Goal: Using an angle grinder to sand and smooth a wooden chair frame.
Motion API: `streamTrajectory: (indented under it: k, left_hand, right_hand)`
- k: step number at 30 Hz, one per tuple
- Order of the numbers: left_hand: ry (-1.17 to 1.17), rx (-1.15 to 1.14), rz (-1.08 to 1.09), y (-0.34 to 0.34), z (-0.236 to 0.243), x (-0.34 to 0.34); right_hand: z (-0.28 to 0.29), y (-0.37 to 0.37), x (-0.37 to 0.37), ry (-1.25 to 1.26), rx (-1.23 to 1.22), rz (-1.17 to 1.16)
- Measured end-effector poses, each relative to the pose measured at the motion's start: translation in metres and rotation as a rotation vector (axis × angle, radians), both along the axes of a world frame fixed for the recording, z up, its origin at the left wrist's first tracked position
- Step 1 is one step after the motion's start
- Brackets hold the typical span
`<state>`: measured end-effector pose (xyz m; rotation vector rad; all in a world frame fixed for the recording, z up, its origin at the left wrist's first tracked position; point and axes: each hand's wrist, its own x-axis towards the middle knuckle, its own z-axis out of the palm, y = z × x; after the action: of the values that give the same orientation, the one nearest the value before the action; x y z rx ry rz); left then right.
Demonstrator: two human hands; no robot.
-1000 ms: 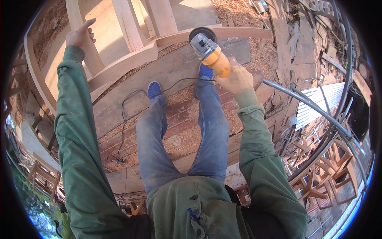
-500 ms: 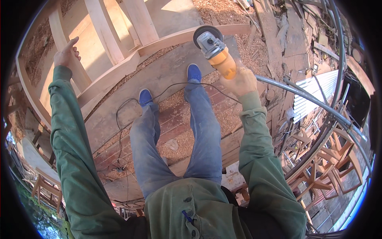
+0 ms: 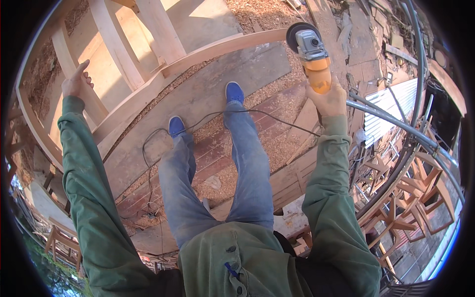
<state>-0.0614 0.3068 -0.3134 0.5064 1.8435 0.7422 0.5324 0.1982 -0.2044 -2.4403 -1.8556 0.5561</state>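
My right hand [image 3: 329, 100] is wrapped round the yellow body of an angle grinder [image 3: 317, 74]. Its dark round disc [image 3: 293, 43] overlaps the right end of a curved wooden rail [image 3: 225, 48] in the picture; whether they touch, I cannot tell. A cable [image 3: 267, 113] runs from near my right wrist past my shoes. Over a slat of the wooden frame [image 3: 118, 54] at the upper left is my left hand [image 3: 77, 83], thumb stretched out and fingers loosely curled, with nothing visible in it.
Both blue shoes [image 3: 234, 92] are beside a flat board [image 3: 198, 94] among wood shavings. Metal pipes [image 3: 396, 123] and a white corrugated sheet [image 3: 391, 109] lie to the right. Several wooden chair frames [image 3: 413, 198] are piled at the lower right.
The grinder has moved right along the curved rail toward its end, held by my right hand, and now points more upright. My left hand has shifted slightly down and left in the picture.
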Motion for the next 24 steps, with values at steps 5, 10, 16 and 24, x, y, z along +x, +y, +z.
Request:
streamTrajectory:
  k: [5,10,16,24]
  left_hand:
    - [0.020,0.006,0.022,-0.001,-0.006,-0.007]
    - [0.045,-0.005,0.020,-0.001,-0.004,-0.008]
    - [0.040,0.004,0.029,-0.003,-0.004,-0.005]
    - [0.035,0.003,0.022,-0.006,-0.001,-0.011]
  right_hand:
    - [0.009,-0.017,-0.012,0.123,0.057,-0.071]
    - [-0.017,-0.032,-0.058,0.118,-0.053,0.002]
    - [-0.051,-0.038,-0.103,0.075,-0.300,0.110]
    - [-0.054,-0.033,-0.108,0.065,-0.201,0.097]
